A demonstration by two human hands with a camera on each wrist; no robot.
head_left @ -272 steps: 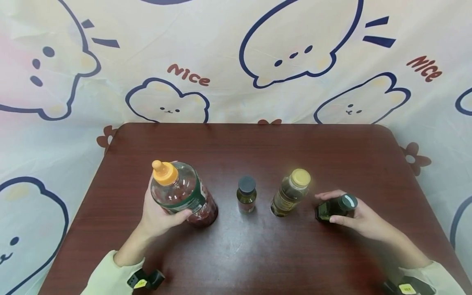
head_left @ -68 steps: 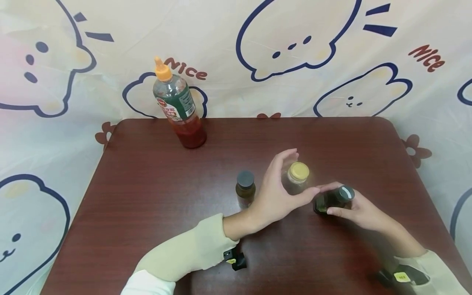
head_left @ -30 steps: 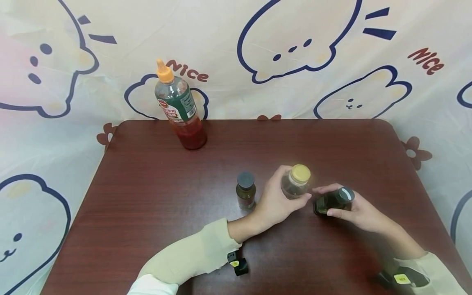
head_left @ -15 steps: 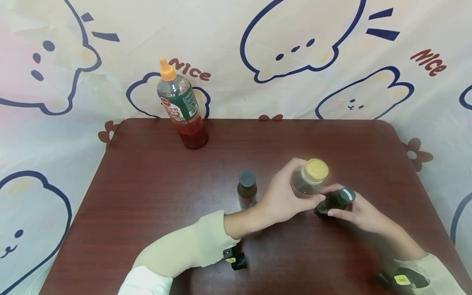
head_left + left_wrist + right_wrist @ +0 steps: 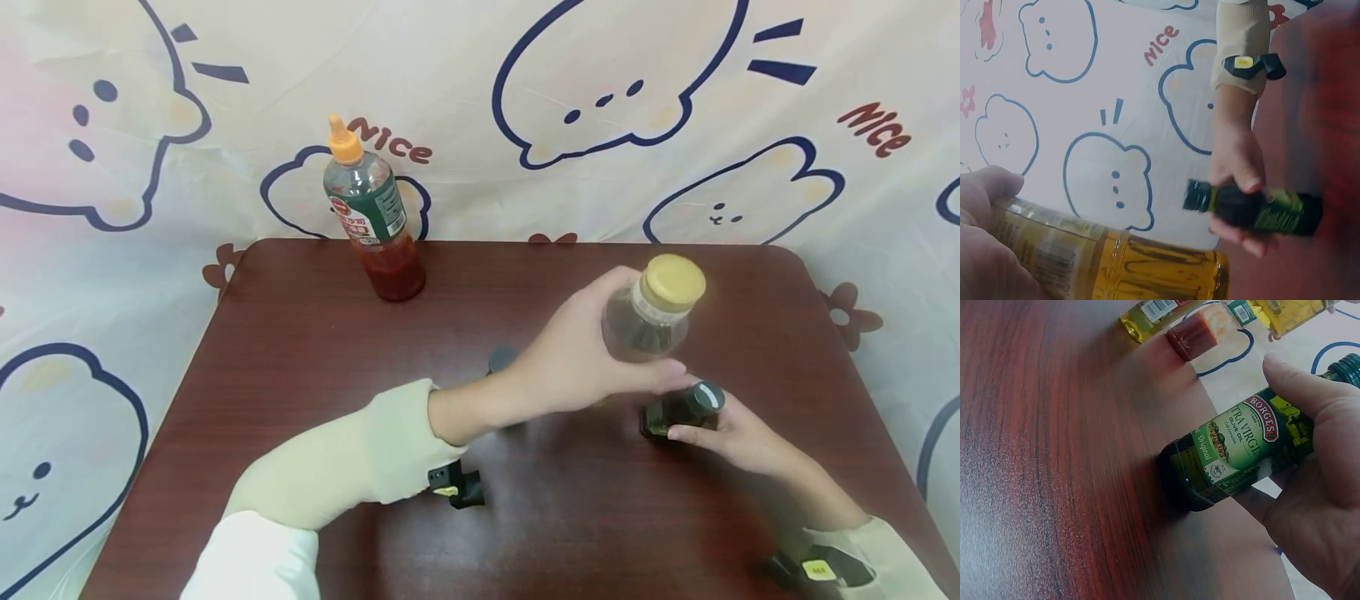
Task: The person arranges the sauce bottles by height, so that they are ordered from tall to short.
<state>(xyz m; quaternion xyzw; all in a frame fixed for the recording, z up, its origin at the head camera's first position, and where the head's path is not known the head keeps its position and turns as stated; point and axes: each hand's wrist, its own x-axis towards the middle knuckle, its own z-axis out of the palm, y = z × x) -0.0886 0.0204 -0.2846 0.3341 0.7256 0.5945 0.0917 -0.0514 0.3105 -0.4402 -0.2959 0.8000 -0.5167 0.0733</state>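
Rising since the earlier head frame, the left hand [image 5: 581, 350] is reaching across the worktop [image 5: 315, 375], gripping the yellow-capped bottle [image 5: 647, 327] above it. Left wrist: patterned cloth [image 5: 1129, 103] is hanging behind the right hand [image 5: 1238, 162]. Right wrist: that grip is wrapping the green bottle [image 5: 1235, 440] at the worktop.

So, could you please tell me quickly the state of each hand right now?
Left hand: closed, holding the yellow-capped bottle.
Right hand: closed, holding the dark green olive oil bottle.
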